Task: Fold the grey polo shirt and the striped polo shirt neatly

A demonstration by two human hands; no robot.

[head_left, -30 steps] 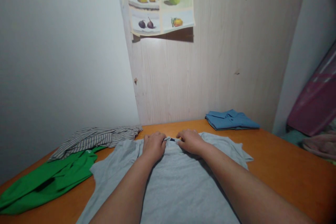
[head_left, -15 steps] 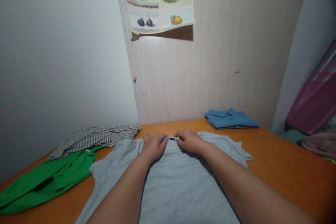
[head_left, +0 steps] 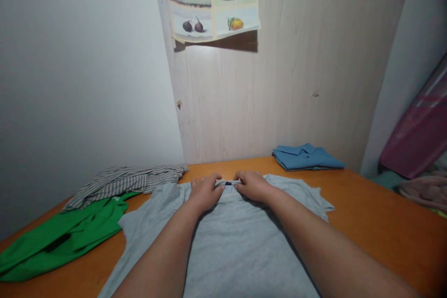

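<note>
A light grey T-shirt (head_left: 240, 247) lies spread on the orange-brown table, its neckline at the far end and its short sleeves out to both sides. My left hand (head_left: 206, 193) pinches the collar just left of a small dark neck label (head_left: 228, 183). On the label's other side, my right hand (head_left: 254, 186) grips the collar between thumb and fingers. Both forearms reach across the shirt and cover parts of its body. The shirt's lower end runs out of view.
A green garment (head_left: 63, 237) and a striped garment (head_left: 125, 184) lie loosely at the left. One folded blue collared shirt (head_left: 305, 157) rests at the back right of the table (head_left: 377, 223), near the wall. Fruit pictures (head_left: 213, 4) hang above.
Both hands stay at the collar with almost no movement; the neckline between them looks slightly more open. The view has tilted down or shifted a little.
</note>
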